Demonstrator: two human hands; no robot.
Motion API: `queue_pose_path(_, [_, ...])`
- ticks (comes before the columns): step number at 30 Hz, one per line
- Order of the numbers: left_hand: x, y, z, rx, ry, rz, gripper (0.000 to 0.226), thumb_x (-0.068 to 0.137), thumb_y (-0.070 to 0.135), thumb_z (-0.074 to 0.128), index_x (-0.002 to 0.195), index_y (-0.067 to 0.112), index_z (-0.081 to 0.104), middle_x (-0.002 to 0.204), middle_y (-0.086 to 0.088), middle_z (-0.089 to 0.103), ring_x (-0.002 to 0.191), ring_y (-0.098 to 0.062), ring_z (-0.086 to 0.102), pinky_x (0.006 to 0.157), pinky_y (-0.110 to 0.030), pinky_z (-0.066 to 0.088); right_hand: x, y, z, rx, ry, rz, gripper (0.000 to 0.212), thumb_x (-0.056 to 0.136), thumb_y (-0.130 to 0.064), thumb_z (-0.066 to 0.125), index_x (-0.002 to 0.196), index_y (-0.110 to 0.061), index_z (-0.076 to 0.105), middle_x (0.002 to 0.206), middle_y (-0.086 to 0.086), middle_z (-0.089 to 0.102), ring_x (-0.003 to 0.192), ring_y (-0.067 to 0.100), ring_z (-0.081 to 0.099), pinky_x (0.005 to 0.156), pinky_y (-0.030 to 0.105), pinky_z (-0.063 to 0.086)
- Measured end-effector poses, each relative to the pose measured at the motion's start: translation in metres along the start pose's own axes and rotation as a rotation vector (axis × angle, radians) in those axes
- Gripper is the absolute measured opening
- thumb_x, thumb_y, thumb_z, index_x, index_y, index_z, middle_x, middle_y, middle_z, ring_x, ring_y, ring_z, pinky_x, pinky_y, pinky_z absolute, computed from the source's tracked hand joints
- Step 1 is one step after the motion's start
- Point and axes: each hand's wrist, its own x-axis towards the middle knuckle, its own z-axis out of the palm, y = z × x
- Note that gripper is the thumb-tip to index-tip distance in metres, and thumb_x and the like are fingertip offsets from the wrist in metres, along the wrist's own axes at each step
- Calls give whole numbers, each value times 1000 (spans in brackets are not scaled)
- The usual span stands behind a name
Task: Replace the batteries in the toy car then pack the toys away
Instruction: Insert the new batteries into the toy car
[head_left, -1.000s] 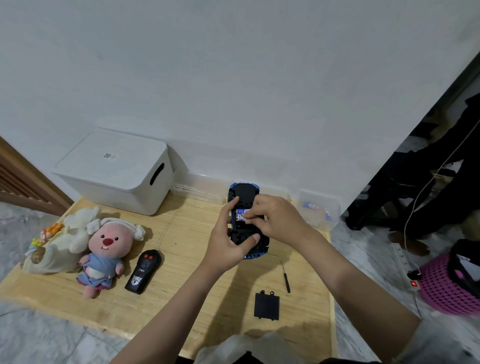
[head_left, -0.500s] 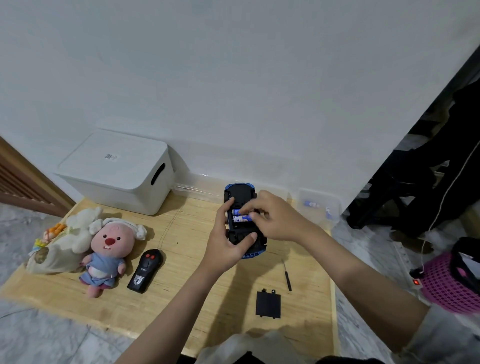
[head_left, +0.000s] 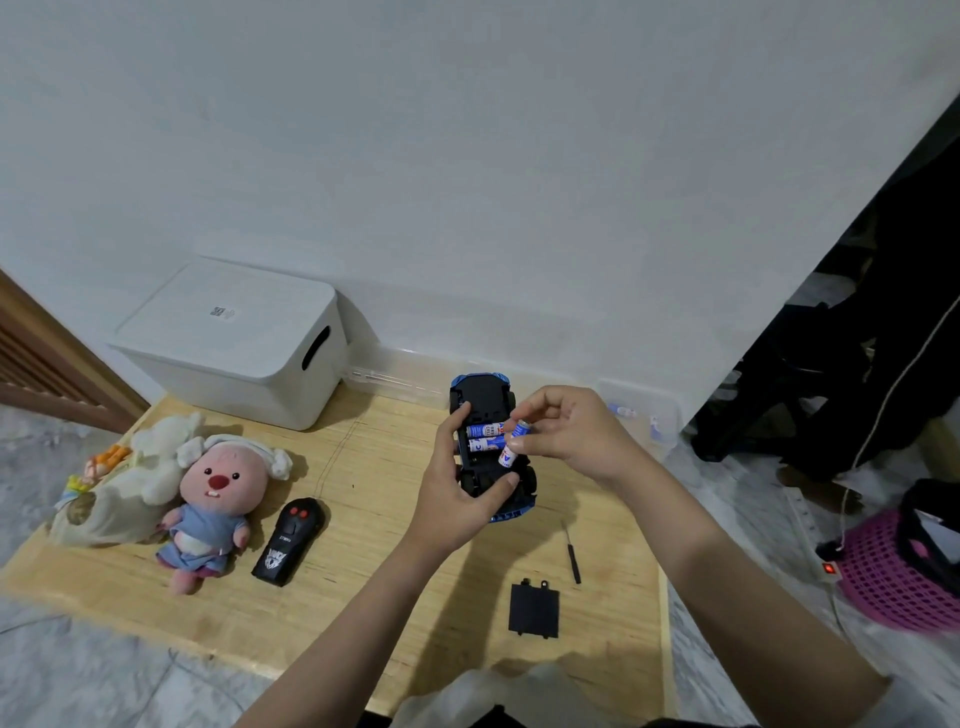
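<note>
Toys sit at the left of the wooden table (head_left: 363, 597): a cream plush (head_left: 130, 483) and a pink beaver plush (head_left: 218, 499), in front of a white lidded storage box (head_left: 234, 343) whose small label I can't read. Next, a black remote (head_left: 291, 540). My left hand (head_left: 457, 493) grips the upturned toy car (head_left: 491, 447); two blue-white batteries (head_left: 485, 437) lie in its open compartment, print illegible. My right hand (head_left: 571, 431) pinches a third battery (head_left: 513, 442). The compartment cover (head_left: 534, 609) and a screwdriver (head_left: 571, 553) lie nearer me.

Bare forearms; a pale sleeve (head_left: 914, 701) covers the right upper arm.
</note>
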Motion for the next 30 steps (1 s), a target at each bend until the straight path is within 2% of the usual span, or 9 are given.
queue_pose_path(4, [-1,-1,-2,-3,6,-6,82,78,2,74,142,29,30,126,5,57,105,-7,64,84,-16,51,-2,6,7,13,99,-91,28,69,8,77,84,-16,72,85,4,73,73,14,70,74,26,57])
queue_pose_path(9, [-2,-3,-2,7,21,0,82,78,4,75,141,31,31,125,5,58,106,-11,65,89,-24,53,-3,13,15,-104,191,-90,25,70,-6,81,86,-22,71,90,2,73,73,21,71,68,24,56])
queue_pose_path(11, [-2,-2,-1,6,16,-6,82,78,4,75,141,32,31,125,8,58,105,-10,65,91,-28,54,-2,14,18,-146,217,-101,22,72,-11,81,85,-25,71,87,-2,72,72,17,68,68,24,54])
queue_pose_path(15, [0,-2,0,9,-5,-8,84,77,7,75,143,30,29,126,9,59,107,-9,65,92,-31,54,-2,13,20,-379,114,-103,18,82,-16,71,97,-27,74,87,-9,61,73,2,57,66,12,43])
queue_pose_path(17, [1,-1,1,8,-7,-3,83,78,4,75,143,28,29,125,9,59,108,-8,64,92,-29,53,-3,11,20,-425,102,-89,15,79,-15,74,92,-23,74,84,-9,65,72,0,58,64,11,42])
queue_pose_path(21, [2,0,2,-2,-9,3,84,78,2,75,143,28,29,124,7,59,108,-8,64,92,-29,53,0,7,19,-496,114,-89,10,71,-17,81,73,-16,71,76,-5,64,65,1,56,61,17,45])
queue_pose_path(24, [3,0,1,13,-39,-1,88,75,4,77,143,31,27,127,9,57,112,-7,61,95,-31,52,5,4,21,-623,67,-123,10,72,-21,80,77,-16,73,88,-2,55,81,11,58,72,26,48])
queue_pose_path(26, [2,1,1,8,-62,-20,95,72,3,79,143,33,23,126,16,55,115,-6,59,99,-31,49,8,4,22,-643,90,-127,18,69,-20,82,84,-16,71,93,0,52,85,14,59,76,27,48])
queue_pose_path(30, [3,1,2,-11,-79,-40,107,66,2,84,144,31,17,129,22,49,120,-8,56,102,-41,48,7,10,29,-537,283,-172,36,57,-17,88,84,-15,64,87,-4,48,71,1,55,64,9,43])
